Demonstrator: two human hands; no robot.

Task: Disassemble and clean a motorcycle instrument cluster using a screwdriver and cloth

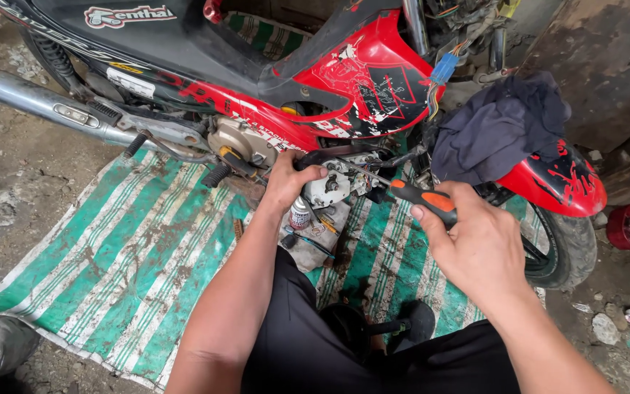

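Right hand (475, 244) gripping orange-black screwdriver (420, 199), tip at engine part (333, 186); left hand (289, 181) clamped on that part, above striped mat (132, 255).

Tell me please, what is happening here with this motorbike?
A person sits on the ground beside a red and black motorbike. The right hand holds a screwdriver with an orange and black handle, its shaft pointing into the engine parts. The left hand grips the engine area. A small spray can stands below, on a green striped mat.
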